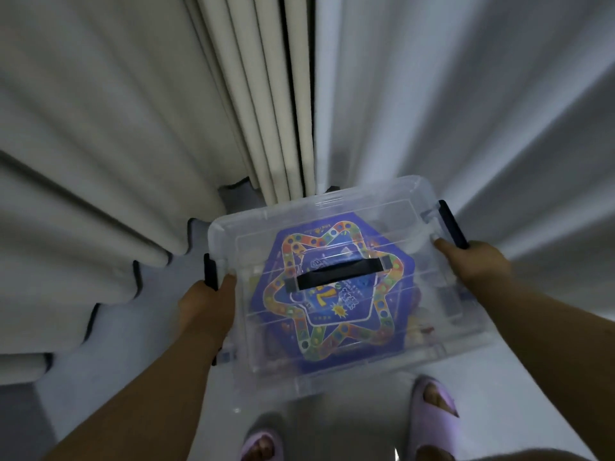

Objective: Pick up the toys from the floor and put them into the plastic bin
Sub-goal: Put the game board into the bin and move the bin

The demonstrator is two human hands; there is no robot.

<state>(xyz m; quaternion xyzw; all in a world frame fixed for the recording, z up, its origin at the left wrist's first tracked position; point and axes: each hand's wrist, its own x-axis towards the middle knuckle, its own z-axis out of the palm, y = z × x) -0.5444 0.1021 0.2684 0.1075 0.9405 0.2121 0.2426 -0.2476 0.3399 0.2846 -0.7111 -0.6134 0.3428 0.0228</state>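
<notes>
A clear plastic bin [392, 201] with its lid on is held above the floor, tilted slightly. Through the lid a blue hexagonal game board [332, 341] with a coloured star track shows, with other toys dimly seen at the right side. A dark handle strap [336, 271] crosses the lid's middle. My left hand [203, 304] grips the bin's left side at a dark latch [210, 269], thumb on the lid. My right hand [472, 261] grips the right side by the other dark latch [452, 224], thumb on the lid.
Pale curtains [133, 111] hang in folds straight ahead and to both sides, reaching the light floor [159, 294]. My feet in lilac slippers [432, 404] stand just below the bin. A low pale ledge or step lies at the far left.
</notes>
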